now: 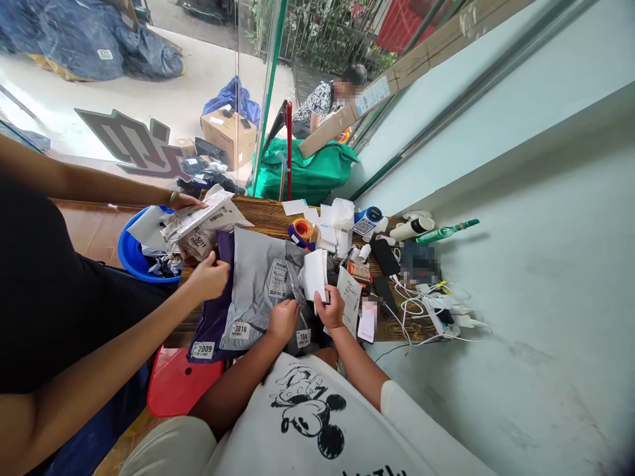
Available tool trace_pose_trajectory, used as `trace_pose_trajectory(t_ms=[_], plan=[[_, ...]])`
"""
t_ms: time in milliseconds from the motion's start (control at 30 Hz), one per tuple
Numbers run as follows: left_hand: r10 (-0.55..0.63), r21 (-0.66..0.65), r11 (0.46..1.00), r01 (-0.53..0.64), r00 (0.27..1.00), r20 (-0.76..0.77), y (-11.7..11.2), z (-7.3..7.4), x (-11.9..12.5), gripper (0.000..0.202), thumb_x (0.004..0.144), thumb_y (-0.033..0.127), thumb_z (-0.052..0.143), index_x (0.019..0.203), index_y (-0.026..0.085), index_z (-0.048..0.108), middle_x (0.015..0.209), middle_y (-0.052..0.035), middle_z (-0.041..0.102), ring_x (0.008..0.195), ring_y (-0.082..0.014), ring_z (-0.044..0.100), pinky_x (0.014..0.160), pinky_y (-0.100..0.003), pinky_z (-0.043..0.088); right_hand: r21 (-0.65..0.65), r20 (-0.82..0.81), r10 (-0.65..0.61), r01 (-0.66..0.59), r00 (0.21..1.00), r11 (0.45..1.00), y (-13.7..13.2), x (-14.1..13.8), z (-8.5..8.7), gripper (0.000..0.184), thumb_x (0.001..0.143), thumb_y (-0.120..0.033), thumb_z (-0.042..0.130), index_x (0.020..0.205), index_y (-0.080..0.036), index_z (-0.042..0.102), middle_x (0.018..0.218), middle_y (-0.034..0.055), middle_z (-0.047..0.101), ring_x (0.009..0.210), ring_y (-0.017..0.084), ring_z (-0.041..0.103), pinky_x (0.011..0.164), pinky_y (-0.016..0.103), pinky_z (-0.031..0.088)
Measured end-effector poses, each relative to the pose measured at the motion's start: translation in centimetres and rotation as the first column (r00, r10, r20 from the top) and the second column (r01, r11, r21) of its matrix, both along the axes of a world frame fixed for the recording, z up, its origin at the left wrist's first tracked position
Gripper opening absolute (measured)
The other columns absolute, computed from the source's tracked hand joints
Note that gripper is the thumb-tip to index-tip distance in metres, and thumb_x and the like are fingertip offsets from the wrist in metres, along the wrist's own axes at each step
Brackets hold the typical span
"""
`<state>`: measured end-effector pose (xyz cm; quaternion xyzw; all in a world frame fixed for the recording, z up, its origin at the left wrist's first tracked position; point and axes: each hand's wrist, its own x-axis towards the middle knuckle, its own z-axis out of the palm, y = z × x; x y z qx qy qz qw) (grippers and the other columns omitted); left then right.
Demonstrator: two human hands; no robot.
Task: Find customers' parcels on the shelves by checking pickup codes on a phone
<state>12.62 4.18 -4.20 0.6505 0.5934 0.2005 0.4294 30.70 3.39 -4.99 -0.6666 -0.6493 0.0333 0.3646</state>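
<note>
Wrappings (167, 266) lie in a round blue plastic tub (126, 254) at our left. Our right hand (331, 307) pinches flat white paper slips (313, 274) by their near end, just beside the wrinkled gray plastic mailer (258, 271); our left hand (284, 322) curls tightly on that mailer's right side. Beneath sit a smooth purple bag (211, 324) and wood-grain table (260, 213).

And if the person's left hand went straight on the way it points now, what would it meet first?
Past the gray 3018 mailing bag that the left hand grips, most likely the white papers held in the right hand. Depth is unclear, so it might slide beneath them.
</note>
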Motion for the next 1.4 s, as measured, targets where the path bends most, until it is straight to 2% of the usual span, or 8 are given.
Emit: trace_pose_trajectory(t_ms=[167,267,467,667,833,967,1167,1400], plan=[[0.167,0.064,0.984,-0.168,0.986,0.02,1.3,0.7,-2.1,0.017,0.091,0.024,0.051,0.1,0.013,0.06,0.1,-0.0149,0.063,0.096,-0.0246,0.061,0.088,-0.038,0.047,-0.102,0.033,0.263,-0.259,0.964,0.961,0.4,-0.4,0.3,0.019,0.086,-0.041,0.063,0.091,-0.022,0.061,0.081,0.0056,0.066,0.078,0.024,0.063,0.075,0.038,0.053],[0.114,0.095,0.988,-0.126,0.986,0.119,2.6,1.3,-2.5,0.032,0.096,0.032,0.046,0.123,0.016,0.053,0.112,-0.0116,0.064,0.101,-0.0199,0.062,0.092,-0.033,0.048,-0.166,0.032,0.386,-0.376,0.922,0.911,0.5,-1.1,0.5,0.029,0.081,-0.047,0.071,0.093,-0.022,0.065,0.083,0.0054,0.069,0.08,0.024,0.064,0.077,0.039,0.054],[0.094,0.068,0.993,-0.099,0.992,0.08,4.7,2.0,-1.3,0.048,0.094,0.02,0.044,0.141,0.016,0.038,0.112,-0.0119,0.068,0.091,-0.0211,0.066,0.081,-0.033,0.051,-0.191,0.053,0.367,-0.351,0.929,0.916,0.4,-1.5,0.7,0.018,0.096,-0.031,0.051,0.097,-0.02,0.066,0.087,0.0093,0.07,0.084,0.025,0.064,0.08,0.043,0.053],[0.058,0.09,0.995,-0.051,0.995,-0.084,5.0,2.0,-0.6,0.025,0.09,0.03,0.054,0.108,0.016,0.064,0.1,-0.0109,0.067,0.09,-0.0251,0.064,0.079,-0.036,0.05,-0.206,0.054,0.442,-0.423,0.896,0.883,-0.3,-2.5,1.6,0.017,0.095,-0.028,0.051,0.101,-0.022,0.065,0.095,0.0081,0.071,0.091,0.022,0.065,0.084,0.041,0.055],[0.122,0.164,0.983,-0.084,0.963,-0.241,4.9,1.7,-0.6,0.041,0.086,0.015,0.051,0.127,0.011,0.053,0.12,-0.0179,0.058,0.106,-0.0283,0.056,0.091,-0.043,0.045,-0.198,0.096,0.244,-0.222,0.965,0.955,-4.2,-2.8,3.0,0.065,0.07,-0.039,0.078,0.127,-0.016,0.056,0.136,0.0213,0.052,0.127,0.042,0.043,0.103,0.064,0.039],[-0.027,0.241,0.965,0.1,0.957,-0.289,3.9,1.8,1.0,0.025,0.084,0.035,0.062,0.103,0.02,0.068,0.115,-0.0128,0.058,0.114,-0.0314,0.047,0.1,-0.046,0.037,-0.244,0.097,-0.024,0.047,0.995,0.969,-7.3,-2.0,1.6,0.072,0.065,-0.021,0.078,0.133,-0.024,0.055,0.153,0.0161,0.033,0.138,0.048,0.026,0.105,0.074,0.028],[-0.015,0.209,0.973,0.1,0.928,-0.372,3.9,0.1,2.9,0.014,0.082,0.026,0.061,0.079,0.017,0.07,0.109,-0.0157,0.058,0.108,-0.0349,0.046,0.093,-0.049,0.037,-0.244,-0.132,-0.198,0.162,0.971,0.956,-6.9,2.2,-1.9,0.039,0.074,-0.014,0.054,0.11,-0.017,0.07,0.115,0.0152,0.07,0.109,0.032,0.064,0.096,0.054,0.052],[0.027,0.207,0.977,0.059,0.921,-0.388,4.4,-0.9,1.9,0.021,0.089,0.026,0.05,0.094,0.016,0.067,0.106,-0.0148,0.062,0.11,-0.0327,0.047,0.101,-0.052,0.03,-0.235,-0.254,-0.289,0.231,0.923,0.944,-6.7,6.6,-1.1,0.032,0.083,-0.025,0.046,0.092,-0.018,0.075,0.09,0.0099,0.077,0.085,0.028,0.073,0.08,0.046,0.06]])
